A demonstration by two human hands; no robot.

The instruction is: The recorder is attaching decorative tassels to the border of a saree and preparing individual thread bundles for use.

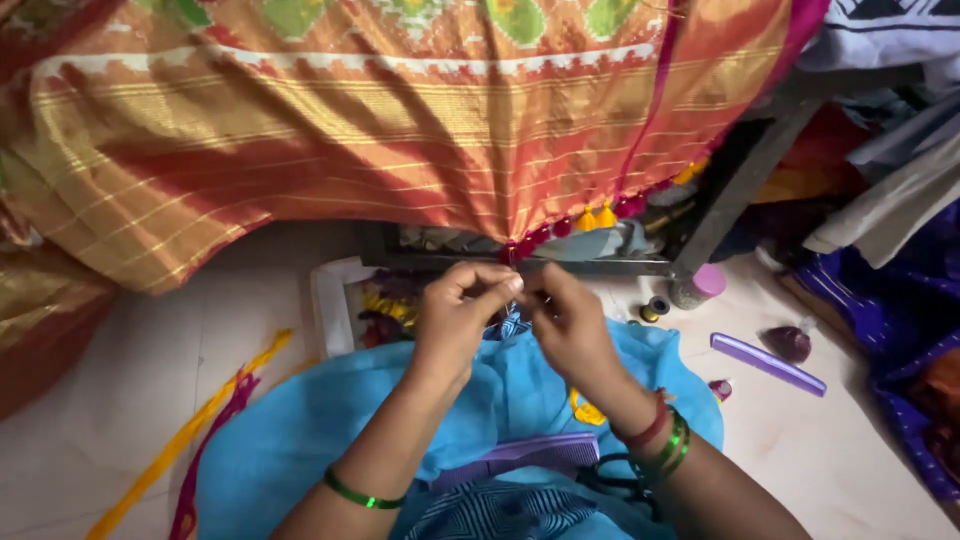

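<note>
Grip: both my hands meet right in front of me, fingertips nearly touching. My left hand (455, 315) has thumb and forefinger pinched together on something very thin, probably thread off the fringe, though it's too fine to say for sure. My right hand (568, 325) is pinched the same way on the other end of it.

What I'm working on: the tassel edge (585, 222) of the orange and gold saree (400, 140). It hangs straight above and slightly beyond my pinch, and the bottom of the fringe comes down almost onto my fingertips.

Which way it runs: the row of pink and yellow tassels climbs up and to the right, away from my pinch, so its long axis slants. The low end is the one at my fingers.

Nearer hand: honestly about even, both are just under the low end. The right sits on the side the fringe runs off to.

Under my wrists: light blue cloth (330, 420) over my lap, with a purple comb (520, 455) and dark scissors (620, 480) lying on it close to my right forearm.

Further right of the grip: another purple comb (768, 363) on the floor, a small pink-capped bottle (698, 287) and a little thread spool (657, 305).

Left of the grip: yellow and pink ribbon strips (190, 430) trailing over the floor, well apart from my hands.
</note>
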